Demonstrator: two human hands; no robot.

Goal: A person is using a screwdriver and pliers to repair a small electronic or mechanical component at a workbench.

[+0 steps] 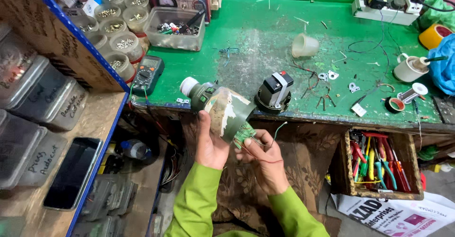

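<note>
The left hand (211, 144) was wrapped around a green and cream lamp body (222, 109) and held it up in front of the bench. The right hand (265, 161) pinched a small green circuit board (245, 135) with thin wires at the lamp's open end. Just behind, a black part (274, 93) sat on the green workbench (265, 38). A multimeter (148, 74) lay to the left. Farther back stood jars of screws (124, 42) and a white cup (304, 45).

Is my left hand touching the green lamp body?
Touching. The head view shows the left hand wrapped around the lamp body, thumb pressed on its side.
</note>
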